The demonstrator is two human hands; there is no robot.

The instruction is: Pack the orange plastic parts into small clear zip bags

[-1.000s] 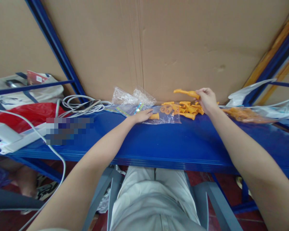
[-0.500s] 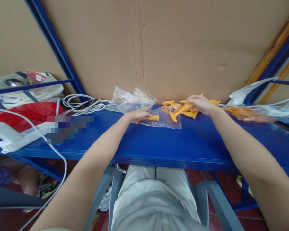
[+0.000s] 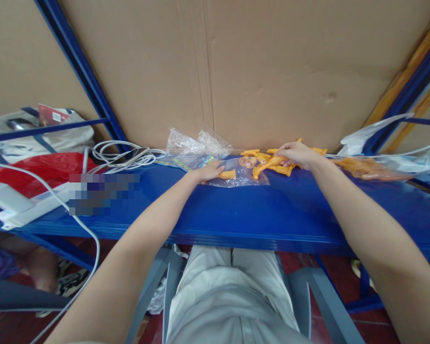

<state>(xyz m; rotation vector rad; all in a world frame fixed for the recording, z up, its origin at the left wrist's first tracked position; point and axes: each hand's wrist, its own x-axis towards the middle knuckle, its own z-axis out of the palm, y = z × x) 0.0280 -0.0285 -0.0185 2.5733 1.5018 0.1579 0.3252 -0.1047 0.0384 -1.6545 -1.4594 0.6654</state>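
Note:
My left hand (image 3: pixel 210 171) is closed around one end of an orange plastic piece (image 3: pixel 228 175), over a clear plastic bag (image 3: pixel 243 179) lying on the blue table (image 3: pixel 236 215). My right hand (image 3: pixel 294 154) has its fingers closed on another orange piece (image 3: pixel 267 167) in a loose pile of several similar pieces. The held piece slants down to the left, its wider end by the bag. More orange parts (image 3: pixel 251 153) lie behind it, near the cardboard wall.
Crumpled clear plastic (image 3: pixel 197 143) and coiled white cable (image 3: pixel 125 155) lie at the back. At left are a red bag (image 3: pixel 57 167) and a white power strip (image 3: pixel 32 212). A clear bag of orange parts (image 3: pixel 369 169) lies right. A person's leg (image 3: pixel 41 270) shows lower left.
My left hand has closed down onto the orange piece beneath it. The bag's near edge has shifted slightly back, and the piece at my right hand has moved a little.

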